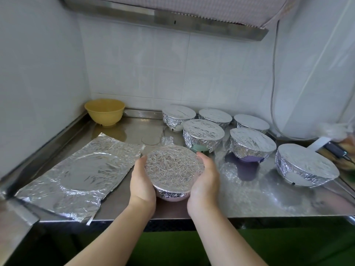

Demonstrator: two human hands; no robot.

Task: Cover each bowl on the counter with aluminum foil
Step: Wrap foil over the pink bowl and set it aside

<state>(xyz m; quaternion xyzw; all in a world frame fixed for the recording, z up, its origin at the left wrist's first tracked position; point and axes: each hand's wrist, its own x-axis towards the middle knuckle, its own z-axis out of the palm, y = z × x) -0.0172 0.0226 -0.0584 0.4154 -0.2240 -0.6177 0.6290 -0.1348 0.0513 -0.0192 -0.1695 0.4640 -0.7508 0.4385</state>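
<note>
Bowls stand along a steel tabletop (pixel 249 198), most of them capped in foil. At the far left corner sits a yellow bowl (pixel 104 111), bare and upright. Near it on the left lies a crinkled foil sheet (pixel 76 173), flat on the tabletop, with a round dent pressed into it. At the near middle, a pink bowl (pixel 173 170) wrapped in wrinkled foil is held between both hands: the left hand (pixel 142 181) cups its left side with fingers curled under the rim, and the right hand (pixel 204 179) grips its right side the same way. Just beyond it stands a foil-covered green bowl (pixel 203 136), and far behind that a covered white bowl (pixel 178 116). Further right come two more covered bowls at the far edge (pixel 214 117) (pixel 251 122), then a covered purple bowl (pixel 252 145). At the right end sits a covered bowl (pixel 305 167) near a white cable (pixel 272 93) hanging down the wall.
</note>
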